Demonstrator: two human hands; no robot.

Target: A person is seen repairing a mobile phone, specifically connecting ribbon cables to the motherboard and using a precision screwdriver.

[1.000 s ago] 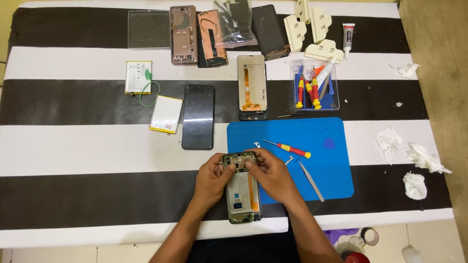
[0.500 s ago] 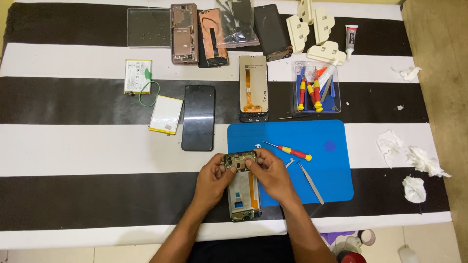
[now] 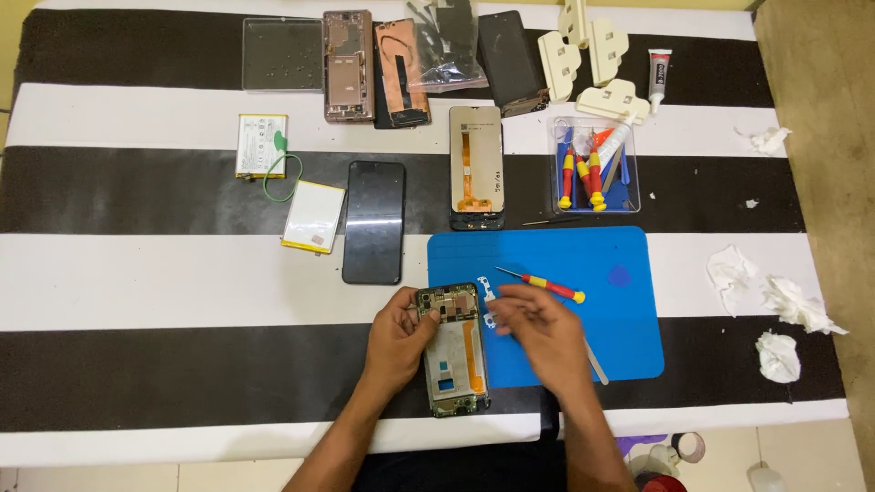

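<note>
An opened phone body point(image 3: 453, 353) with bare circuit board and orange flex cable lies at the left edge of the blue mat point(image 3: 620, 273). My left hand point(image 3: 399, 335) grips its upper left side. My right hand point(image 3: 540, 330) hovers just to its right over the mat, blurred, fingertips curled near a small white metal piece point(image 3: 486, 290). I cannot see whether it holds anything. A red and yellow screwdriver point(image 3: 547, 288) lies on the mat just beyond that hand, and tweezers point(image 3: 597, 366) poke out from under it.
On the striped cloth lie a black phone point(image 3: 374, 221), a display panel point(image 3: 476, 167), two batteries point(image 3: 262, 144) point(image 3: 313, 216), phone frames point(image 3: 348, 66), a clear tray of screwdrivers point(image 3: 594, 164), a glue tube point(image 3: 658, 73) and crumpled tissues point(image 3: 777, 355) at the right.
My right hand has left the top of the phone body and swung right over the mat. The left hand keeps its grip on the phone.
</note>
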